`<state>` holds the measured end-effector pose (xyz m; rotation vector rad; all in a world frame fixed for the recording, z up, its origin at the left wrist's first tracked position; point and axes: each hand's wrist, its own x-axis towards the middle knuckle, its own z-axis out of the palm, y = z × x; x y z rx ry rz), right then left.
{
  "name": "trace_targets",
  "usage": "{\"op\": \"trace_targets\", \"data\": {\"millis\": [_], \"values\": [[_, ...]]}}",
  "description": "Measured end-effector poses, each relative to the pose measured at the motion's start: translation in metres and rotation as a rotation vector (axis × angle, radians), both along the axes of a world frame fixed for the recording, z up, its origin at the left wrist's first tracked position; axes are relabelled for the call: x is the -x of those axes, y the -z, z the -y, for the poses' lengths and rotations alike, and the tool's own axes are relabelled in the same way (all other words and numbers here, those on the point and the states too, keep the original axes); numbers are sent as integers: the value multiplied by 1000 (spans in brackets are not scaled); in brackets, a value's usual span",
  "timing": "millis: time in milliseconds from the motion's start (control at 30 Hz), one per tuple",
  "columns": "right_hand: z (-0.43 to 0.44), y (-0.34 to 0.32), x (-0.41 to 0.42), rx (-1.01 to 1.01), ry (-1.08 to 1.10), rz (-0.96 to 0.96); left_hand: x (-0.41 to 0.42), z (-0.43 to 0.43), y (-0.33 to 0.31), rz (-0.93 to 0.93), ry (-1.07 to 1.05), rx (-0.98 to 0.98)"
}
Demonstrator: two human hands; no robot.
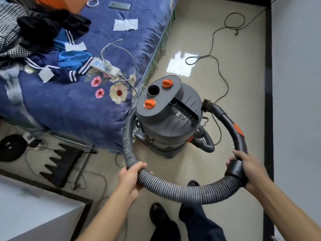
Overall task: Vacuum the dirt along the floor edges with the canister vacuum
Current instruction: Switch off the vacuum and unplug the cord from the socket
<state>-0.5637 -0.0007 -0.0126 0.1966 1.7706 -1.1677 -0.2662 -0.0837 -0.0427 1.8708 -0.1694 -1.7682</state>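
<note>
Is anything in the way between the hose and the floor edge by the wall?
Yes. A black cord lies looped on the floor between the canister and the dark edge strip by the wall. Closer to the hose, nothing visible blocks it.

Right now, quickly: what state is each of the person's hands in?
Left hand: grips the ribbed hose.
Right hand: grips the black cuff at the hose's end.
</note>
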Motion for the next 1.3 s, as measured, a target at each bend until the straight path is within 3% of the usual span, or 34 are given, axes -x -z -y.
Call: {"op": "trace_targets", "data": {"millis": [100,200,333,500,600,733,867,1067,1300], "values": [[-28,-26,21,0,-111,64,13,43,10,-89,240,-63],[-51,-41,28,8,-217,71,36,86,28,-124,310,-101],[-39,-39,24,49,-238,-13,39,85,47,64,155,-26],[25,-5,67,62,13,-27,0,18,41,222,-124,-29],[71,16,94,90,67,77,8,-11,47,164,-156,-113],[113,33,103,177,-59,187,48,-12,76,32,-119,-213],[153,52,106,165,-75,91,85,-11,95,74,-136,-273],[211,97,98,128,83,-233,107,18,120,-4,-190,-257],[237,150,92,30,76,-189,147,54,145,-83,-259,-221]]}}
